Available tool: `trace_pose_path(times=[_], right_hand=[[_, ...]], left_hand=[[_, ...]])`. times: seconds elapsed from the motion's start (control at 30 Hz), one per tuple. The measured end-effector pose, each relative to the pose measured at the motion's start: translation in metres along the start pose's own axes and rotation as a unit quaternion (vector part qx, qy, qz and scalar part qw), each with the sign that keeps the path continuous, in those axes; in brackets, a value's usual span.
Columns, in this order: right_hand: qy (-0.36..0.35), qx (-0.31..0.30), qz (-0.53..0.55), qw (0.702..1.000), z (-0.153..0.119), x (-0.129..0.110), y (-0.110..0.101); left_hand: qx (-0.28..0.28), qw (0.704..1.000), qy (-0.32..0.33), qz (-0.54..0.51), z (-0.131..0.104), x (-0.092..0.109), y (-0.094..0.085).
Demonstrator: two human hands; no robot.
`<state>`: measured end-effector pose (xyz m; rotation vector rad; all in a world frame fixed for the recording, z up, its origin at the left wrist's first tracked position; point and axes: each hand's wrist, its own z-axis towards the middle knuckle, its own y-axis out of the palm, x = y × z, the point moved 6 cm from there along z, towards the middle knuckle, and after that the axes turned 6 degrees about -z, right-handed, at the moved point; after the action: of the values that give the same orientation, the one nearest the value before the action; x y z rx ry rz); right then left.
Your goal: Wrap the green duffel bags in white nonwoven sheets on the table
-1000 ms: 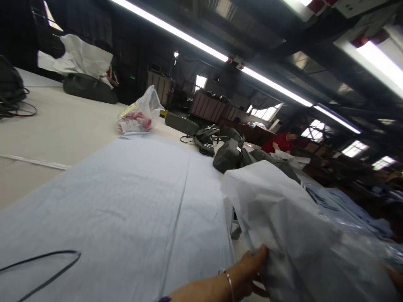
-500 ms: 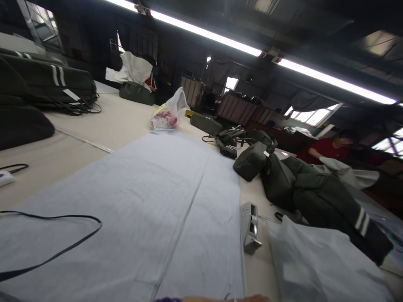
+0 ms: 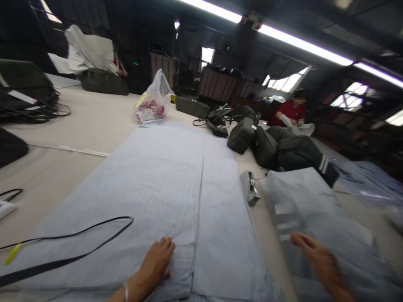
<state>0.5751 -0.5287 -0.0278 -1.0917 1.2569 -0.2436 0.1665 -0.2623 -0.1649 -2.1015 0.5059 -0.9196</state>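
Note:
My left hand rests on the pale bluish-white cloth sheets spread over the table. Its fingers lie on the surface, slightly bent, with the thumb apart. Blurred by motion, my right hand is over the translucent grey-white plastic bags at the right, fingers curved. Whether it grips a bag edge I cannot tell. Left of my left hand, a dark strap lies looped on the sheets. A grey tape dispenser-like device stands between the sheets and the bags.
Dark green bags line the table's right side, with more bags at the left. A clear plastic bag with red contents sits at the far end. A co-worker in red handles white material. Clear plastic lies far right.
The view has turned right and down. Both my hands now show: the left on the cloth sheets, the right over the plastic bags. Earlier only part of one showed at the bottom edge.

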Motion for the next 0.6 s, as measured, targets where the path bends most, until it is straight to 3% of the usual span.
trace_pose_path(times=[0.1, 0.2, 0.3, 0.43, 0.6], right_hand=[[-0.008, -0.087, -0.017, 0.996, -0.038, -0.036, 0.109], [-0.007, -0.187, -0.019, 0.982, -0.082, -0.067, 0.215], [-0.016, -0.246, -0.025, 0.969, -0.119, -0.096, 0.282], [-0.035, -0.259, -0.051, 0.964, -0.143, -0.132, 0.323], [-0.04, -0.158, -0.004, 0.987, -0.142, -0.159, 0.321]], left_hand=[[0.01, 1.0, -0.004, 0.019, -0.009, -0.029, 0.006], [0.019, 0.999, 0.038, -0.03, -0.002, -0.039, 0.0], [0.015, 0.995, 0.072, -0.066, 0.007, -0.046, -0.01], [0.002, 0.99, 0.09, -0.108, 0.013, -0.059, -0.016], [-0.005, 0.983, 0.113, -0.144, 0.014, -0.07, -0.015]])
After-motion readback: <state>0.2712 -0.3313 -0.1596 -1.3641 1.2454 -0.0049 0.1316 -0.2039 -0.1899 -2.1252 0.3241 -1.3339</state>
